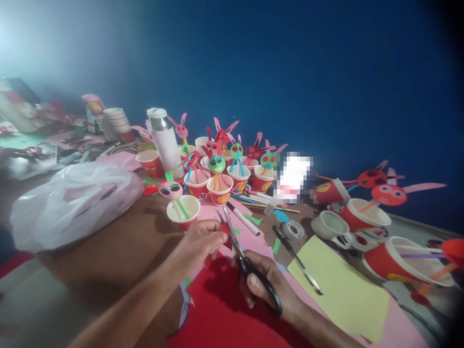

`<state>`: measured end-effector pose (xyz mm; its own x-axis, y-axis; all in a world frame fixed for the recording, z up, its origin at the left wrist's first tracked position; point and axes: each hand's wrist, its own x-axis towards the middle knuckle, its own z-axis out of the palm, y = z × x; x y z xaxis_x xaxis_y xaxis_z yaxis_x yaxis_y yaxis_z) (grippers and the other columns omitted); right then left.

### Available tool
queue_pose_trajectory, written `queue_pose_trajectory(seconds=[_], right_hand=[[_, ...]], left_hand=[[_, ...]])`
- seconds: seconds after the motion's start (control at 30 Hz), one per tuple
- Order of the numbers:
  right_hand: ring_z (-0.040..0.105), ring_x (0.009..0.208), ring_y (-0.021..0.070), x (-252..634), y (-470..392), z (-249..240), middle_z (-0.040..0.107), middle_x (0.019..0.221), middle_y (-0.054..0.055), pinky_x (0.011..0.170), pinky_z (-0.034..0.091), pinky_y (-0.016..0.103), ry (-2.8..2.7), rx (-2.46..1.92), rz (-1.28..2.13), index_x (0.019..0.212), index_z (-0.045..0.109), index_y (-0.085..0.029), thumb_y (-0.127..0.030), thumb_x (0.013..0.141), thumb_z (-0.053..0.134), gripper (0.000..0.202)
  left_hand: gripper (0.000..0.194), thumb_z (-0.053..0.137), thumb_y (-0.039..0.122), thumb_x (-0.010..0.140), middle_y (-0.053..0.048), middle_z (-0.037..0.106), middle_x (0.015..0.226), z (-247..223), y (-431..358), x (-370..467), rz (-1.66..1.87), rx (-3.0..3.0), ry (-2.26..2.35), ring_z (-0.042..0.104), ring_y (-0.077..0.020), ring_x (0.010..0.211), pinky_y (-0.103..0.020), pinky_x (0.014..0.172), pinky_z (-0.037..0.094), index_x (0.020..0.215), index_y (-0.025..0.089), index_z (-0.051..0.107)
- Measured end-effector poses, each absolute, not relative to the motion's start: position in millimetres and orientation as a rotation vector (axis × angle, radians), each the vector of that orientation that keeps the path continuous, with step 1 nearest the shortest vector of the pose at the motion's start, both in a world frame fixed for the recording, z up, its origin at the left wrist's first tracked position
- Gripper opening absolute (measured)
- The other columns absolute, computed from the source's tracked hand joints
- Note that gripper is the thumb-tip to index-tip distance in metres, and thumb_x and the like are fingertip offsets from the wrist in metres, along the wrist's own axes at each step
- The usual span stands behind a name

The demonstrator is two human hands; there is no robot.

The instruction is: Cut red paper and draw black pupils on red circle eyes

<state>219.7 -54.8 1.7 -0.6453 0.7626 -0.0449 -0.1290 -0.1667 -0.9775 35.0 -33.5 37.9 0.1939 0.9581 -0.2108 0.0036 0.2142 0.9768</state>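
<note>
My right hand has its thumb and fingers through the black handles of a pair of scissors. The blades point away from me and stand slightly apart. Close to the blades, my left hand pinches a small piece of red paper, partly hidden by the fingers and scissors. Beneath both hands lies a large red paper sheet, on top of pink paper. Just beyond the left hand stands a paper cup holding a pink paper face on a green strip.
Several red-and-white cups with paper faces stand at the back beside a flask. A plastic bag lies left. To the right are a pen, yellow paper, a tape roll and a mug.
</note>
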Motion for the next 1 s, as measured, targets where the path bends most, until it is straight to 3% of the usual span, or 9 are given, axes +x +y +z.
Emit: queue_pose_trajectory(seconds=[0.63,1.0], right_hand=[[0.039,0.041,0.0073,219.4,-55.8,5.5,0.045,0.049,-0.005,0.04,0.031,0.019,-1.516,-0.901,1.863,0.085,0.053,-0.015,-0.066,0.066,0.062,0.055],[0.039,0.04,0.0069,220.1,-55.4,5.4,0.044,0.05,-0.006,0.039,0.032,0.019,-1.56,-0.938,1.832,0.09,0.057,-0.014,-0.064,0.067,0.063,0.056]], left_hand=[[0.01,0.056,0.022,0.066,0.009,0.037,0.037,34.4,-26.0,24.4,0.844,1.078,1.065,0.038,-0.0048,0.034,-0.018,0.038,0.029,0.058,0.015,0.055],[0.017,0.056,0.018,0.064,0.008,0.041,0.038,37.1,-24.4,21.9,0.819,1.04,1.06,0.04,-0.0049,0.035,-0.018,0.037,0.028,0.05,0.016,0.048]])
